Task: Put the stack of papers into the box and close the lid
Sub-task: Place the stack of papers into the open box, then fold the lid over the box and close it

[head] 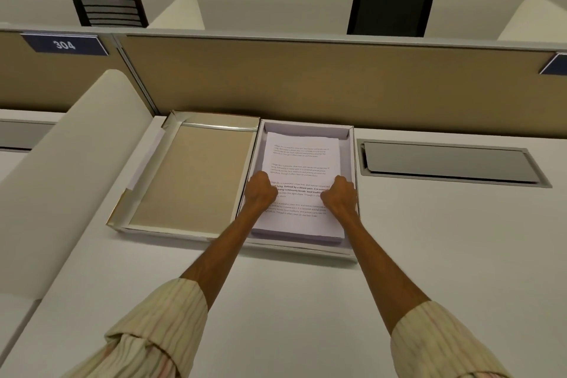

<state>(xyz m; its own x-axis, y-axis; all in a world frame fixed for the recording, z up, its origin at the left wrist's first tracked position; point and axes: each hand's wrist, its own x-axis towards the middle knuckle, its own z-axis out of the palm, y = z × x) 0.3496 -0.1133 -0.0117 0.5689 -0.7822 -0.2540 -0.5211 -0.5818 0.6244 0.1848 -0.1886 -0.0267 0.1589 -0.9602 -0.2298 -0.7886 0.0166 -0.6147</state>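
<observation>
Left hand (260,190), right hand (339,193) fisted gripping paper stack (302,163) sides inside box (349,144).

The papers (302,163) are matt white printed sheets. The box (349,138) is smooth white card, and its lid (190,181) has a dull tan lining. The desk (429,239) looks smooth and matt.

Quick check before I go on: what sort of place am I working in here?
Most likely an open-plan office. The white desk backs onto a tan partition with a numbered sign reading 304, and black office chairs stand beyond it.
</observation>
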